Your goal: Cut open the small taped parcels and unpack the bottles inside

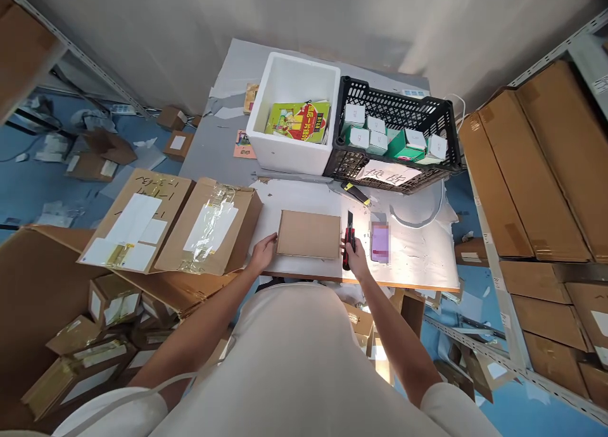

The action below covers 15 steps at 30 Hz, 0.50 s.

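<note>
A flat brown cardboard box (308, 234) lies on the table before me, its plain face up. At its left edge is my left hand (263, 253), fingers curled against the side; the thumb is partly hidden. My right hand (356, 258) is closed round a red and black utility knife (349, 250), its dark blade out and pointing away from me. The fingertips of that hand reach the box's right edge. Just right of the knife lies a phone with a purple screen (380, 242). A yellow and black cutter (355, 193) rests farther back.
Behind the box stand a white foam bin (289, 155) with colourful booklets and a black crate (342, 161) with small green-white boxes. Two taped cartons (209, 228) sit at left, above a large open carton (42, 285) of parcels. Shelving with cartons (503, 177) borders the right.
</note>
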Tool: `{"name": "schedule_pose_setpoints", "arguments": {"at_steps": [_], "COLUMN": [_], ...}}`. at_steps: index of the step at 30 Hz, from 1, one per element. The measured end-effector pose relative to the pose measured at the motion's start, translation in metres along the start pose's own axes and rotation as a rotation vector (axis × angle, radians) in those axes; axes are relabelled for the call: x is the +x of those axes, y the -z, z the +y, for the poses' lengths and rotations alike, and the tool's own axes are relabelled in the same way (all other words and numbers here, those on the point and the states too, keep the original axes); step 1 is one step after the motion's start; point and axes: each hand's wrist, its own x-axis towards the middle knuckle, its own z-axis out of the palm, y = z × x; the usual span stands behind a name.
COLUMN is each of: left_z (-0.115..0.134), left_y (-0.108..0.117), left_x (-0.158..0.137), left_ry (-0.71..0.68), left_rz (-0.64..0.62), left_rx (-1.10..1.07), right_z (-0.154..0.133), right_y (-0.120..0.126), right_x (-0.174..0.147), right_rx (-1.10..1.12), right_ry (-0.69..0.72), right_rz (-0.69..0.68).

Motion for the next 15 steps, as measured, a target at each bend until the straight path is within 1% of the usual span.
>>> {"name": "schedule_pose_setpoints", "arguments": {"at_steps": [4,7,10,13,15], "left_z": [-0.026,-0.030,-0.024,-0.007,0.010], "left_y": [0.002,-0.003,-0.009,-0.009,-0.004], "left_x": [-0.015,-0.020,-0.021,-0.022,-0.023], "left_ry": [-0.006,-0.062,-0.094,-0.080,-0.102], "left_rz": [-0.064,-0.118,-0.148,-0.092,-0.049], "left_rx": [-0.012,-0.043,-0.107,-0.122,-0.067], "right_z": [0.016,0.026,0.029,0.021,0.008], "right_y": [0.009,0.008,0.000,-0.007,-0.009], "right_x": [-0.018,-0.026,-0.027,-0.023,-0.019], "right_rx": [-0.108,-0.124,-0.124,-0.126,-0.146], "right_ry": [-0.006,-0.038,-0.107,-0.106,-0.081], "right_rz": [0.073,0.064,0.021,0.063,0.097]}}
